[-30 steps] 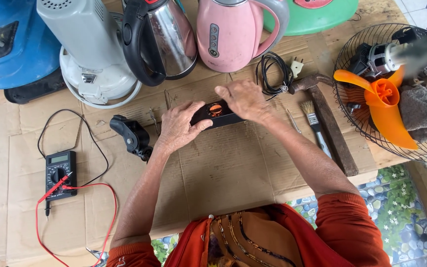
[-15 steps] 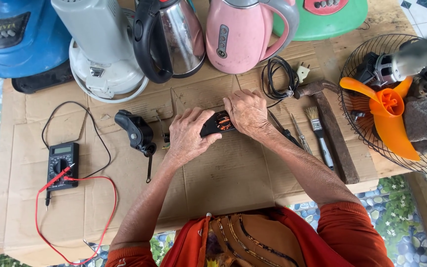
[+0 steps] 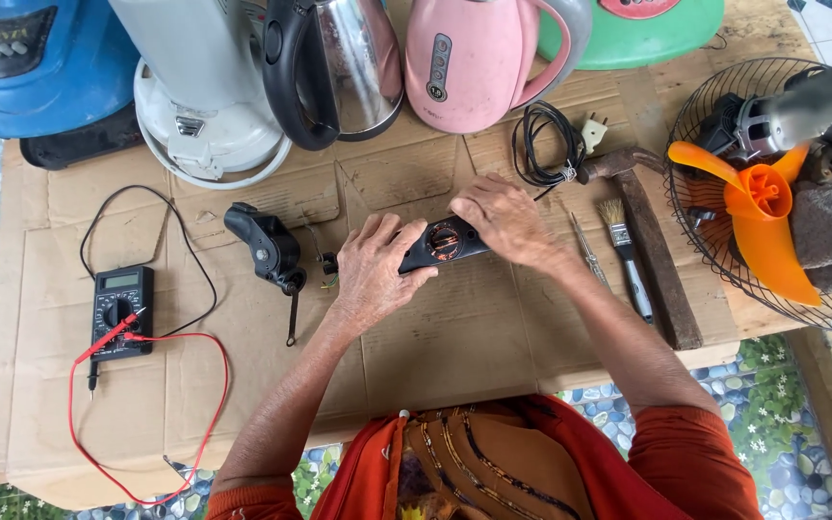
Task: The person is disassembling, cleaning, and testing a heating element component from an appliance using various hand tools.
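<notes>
Both hands had just slid a little nearer and leftward on the cardboard sheet, the left hand now clamped over the left end of the black handle piece and the right hand closed round its right end, so its round copper-coloured opening faced up for a look inside. Room was tight: kettles crowded the far side, a paintbrush and hammer lay just right, a black part left; the near cardboard lay open.
</notes>
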